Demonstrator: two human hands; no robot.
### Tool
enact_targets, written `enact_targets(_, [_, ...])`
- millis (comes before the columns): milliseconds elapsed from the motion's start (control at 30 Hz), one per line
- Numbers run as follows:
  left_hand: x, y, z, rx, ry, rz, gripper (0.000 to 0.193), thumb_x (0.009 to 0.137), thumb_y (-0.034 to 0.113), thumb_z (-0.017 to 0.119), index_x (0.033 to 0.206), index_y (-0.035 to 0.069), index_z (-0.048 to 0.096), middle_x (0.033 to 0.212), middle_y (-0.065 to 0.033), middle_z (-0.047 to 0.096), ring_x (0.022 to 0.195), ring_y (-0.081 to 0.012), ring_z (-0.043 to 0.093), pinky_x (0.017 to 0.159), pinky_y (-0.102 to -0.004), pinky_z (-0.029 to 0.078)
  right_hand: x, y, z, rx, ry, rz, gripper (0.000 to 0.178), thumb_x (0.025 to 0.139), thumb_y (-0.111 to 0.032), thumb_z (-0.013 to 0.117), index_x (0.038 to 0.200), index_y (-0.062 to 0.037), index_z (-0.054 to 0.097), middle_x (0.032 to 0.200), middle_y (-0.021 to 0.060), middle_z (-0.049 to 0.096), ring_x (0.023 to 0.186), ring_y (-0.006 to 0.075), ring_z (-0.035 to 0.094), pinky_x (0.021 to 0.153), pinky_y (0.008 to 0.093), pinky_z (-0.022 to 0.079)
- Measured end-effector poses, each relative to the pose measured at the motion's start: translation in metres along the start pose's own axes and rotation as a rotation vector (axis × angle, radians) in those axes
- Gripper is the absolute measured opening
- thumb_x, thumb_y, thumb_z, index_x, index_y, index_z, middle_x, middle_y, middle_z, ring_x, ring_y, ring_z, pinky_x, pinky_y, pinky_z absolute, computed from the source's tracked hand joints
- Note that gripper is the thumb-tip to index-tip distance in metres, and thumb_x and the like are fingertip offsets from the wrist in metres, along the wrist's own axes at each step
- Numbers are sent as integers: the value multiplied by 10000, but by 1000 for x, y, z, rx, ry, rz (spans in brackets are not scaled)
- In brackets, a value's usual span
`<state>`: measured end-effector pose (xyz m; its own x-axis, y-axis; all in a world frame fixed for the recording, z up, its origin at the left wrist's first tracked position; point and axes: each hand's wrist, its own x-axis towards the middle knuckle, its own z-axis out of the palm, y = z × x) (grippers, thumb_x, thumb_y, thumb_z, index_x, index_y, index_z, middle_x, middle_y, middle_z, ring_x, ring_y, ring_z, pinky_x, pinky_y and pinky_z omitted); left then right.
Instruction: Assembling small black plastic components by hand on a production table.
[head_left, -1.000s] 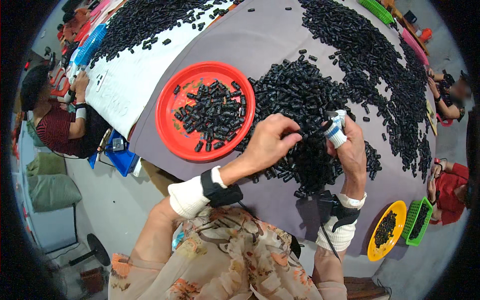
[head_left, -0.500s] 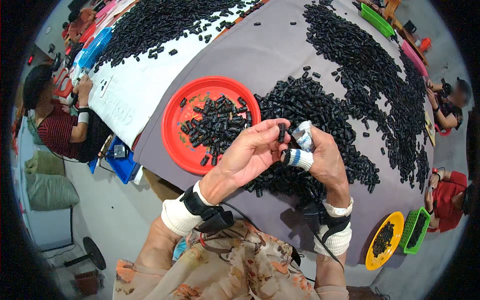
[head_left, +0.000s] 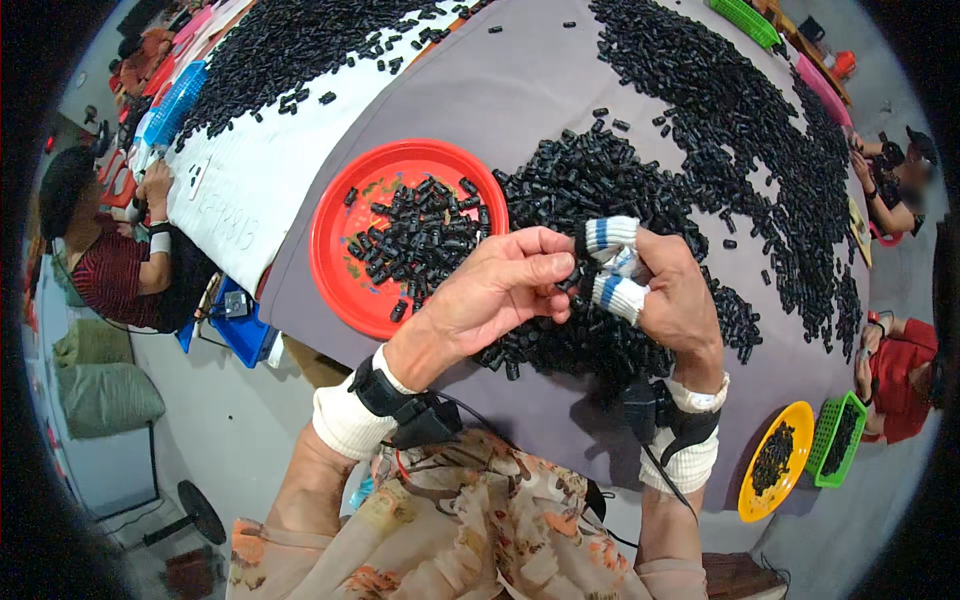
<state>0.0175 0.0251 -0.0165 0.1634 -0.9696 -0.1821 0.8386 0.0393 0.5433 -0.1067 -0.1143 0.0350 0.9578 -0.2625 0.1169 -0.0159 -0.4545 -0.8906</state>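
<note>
Between my hands is a small black cylindrical part (head_left: 571, 279), mostly covered by fingers. My left hand (head_left: 478, 287) is closed and pinches it between thumb and fingertips. My right hand (head_left: 682, 298) meets it from the other side, closed, its thumb and forefinger wrapped in white knitted finger covers (head_left: 612, 240) with blue stripes. Just beneath and beyond lies a heap of the same black parts (head_left: 570, 170) on the grey tabletop. To the left a round red tray (head_left: 325, 250) holds many more of them.
A larger spread of black parts (head_left: 700, 90) covers the table's far right. More lie on a white-covered table (head_left: 270, 160) at left. A yellow plate (head_left: 800, 425) and a green basket (head_left: 850, 402) stand at right. People sit at both sides, one in a striped top (head_left: 110, 275).
My right hand has moved slightly right and its covered fingers have turned. The black part, upright and visible before, is now mostly hidden between the fingertips. The view has shifted a little.
</note>
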Motion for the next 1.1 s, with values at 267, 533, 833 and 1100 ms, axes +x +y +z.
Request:
enact_targets(267, [4,-3,9,-56,-17,52,190,883,173,525,985,12,528,797,-47,555,671,-122,551,639,-272,493,-5,11,2,-19,73,42,220,734,-71,641,926,0,559,650,50,589,566,85,528,529,243,436])
enact_targets(533, [8,-9,0,90,80,196,229,882,136,514,1063,-4,518,875,-79,582,764,-150,578,688,-289,494,-5,17,19,135,196,84,211,742,-117,675,866,-4,548,711,35,594,625,73,522,565,229,432])
enact_targets(833, [3,-6,-6,-73,-49,141,230,872,151,527,1049,5,520,908,-81,583,811,-151,573,725,-279,473,-4,15,15,48,135,160,392,605,-242,795,790,-34,520,612,-29,474,559,64,402,495,235,356])
enact_targets(1100, [1,-7,1,-66,10,136,245,877,146,518,1061,-15,522,922,-76,581,824,-146,575,789,-311,483,4,16,18,-21,52,97,396,582,-245,793,773,-12,534,585,43,525,516,110,461,496,263,388])
